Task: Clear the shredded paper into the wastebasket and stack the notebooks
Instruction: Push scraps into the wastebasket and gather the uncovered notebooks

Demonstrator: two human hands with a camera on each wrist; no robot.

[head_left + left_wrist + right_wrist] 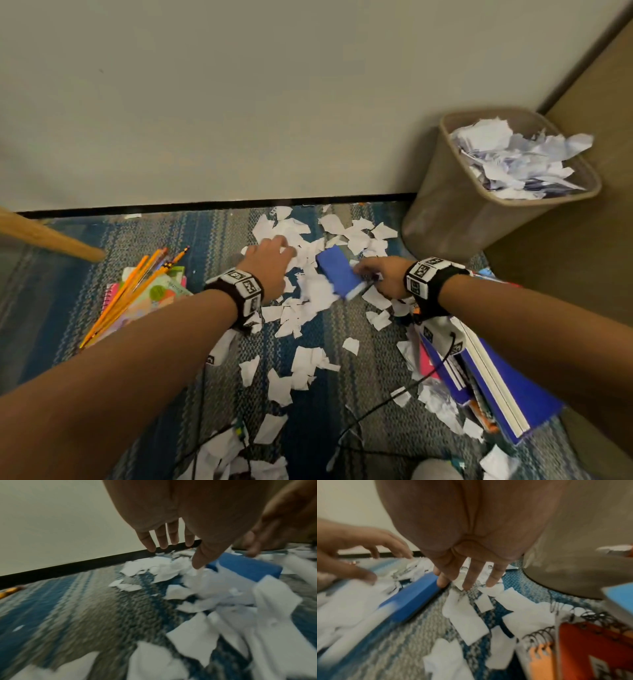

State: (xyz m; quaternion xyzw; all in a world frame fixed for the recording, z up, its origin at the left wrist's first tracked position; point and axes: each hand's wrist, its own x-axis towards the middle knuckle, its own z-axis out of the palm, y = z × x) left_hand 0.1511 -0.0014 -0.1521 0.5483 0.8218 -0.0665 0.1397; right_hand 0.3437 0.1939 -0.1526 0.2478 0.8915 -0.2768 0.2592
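Note:
Torn white paper scraps [301, 301] litter the blue-grey carpet. A small blue notebook [337, 274] lies among them, partly covered by scraps. My left hand [277, 250] hovers over the scraps left of it, fingers straight and spread [173, 550], holding nothing. My right hand [364, 272] reaches to the notebook's right edge with straight fingers; in the right wrist view its thumb touches the blue notebook [419, 595] and its fingertips [467, 585] rest on scraps. The tan wastebasket [445, 212] stands at the back right, heaped with paper.
A pile of notebooks [503, 394], blue and orange, lies under my right forearm. At the left, pencils [137, 287] lie on more colourful notebooks. A wooden leg [51, 240] slants in at far left. The wall runs behind; black cables [394, 401] cross the carpet.

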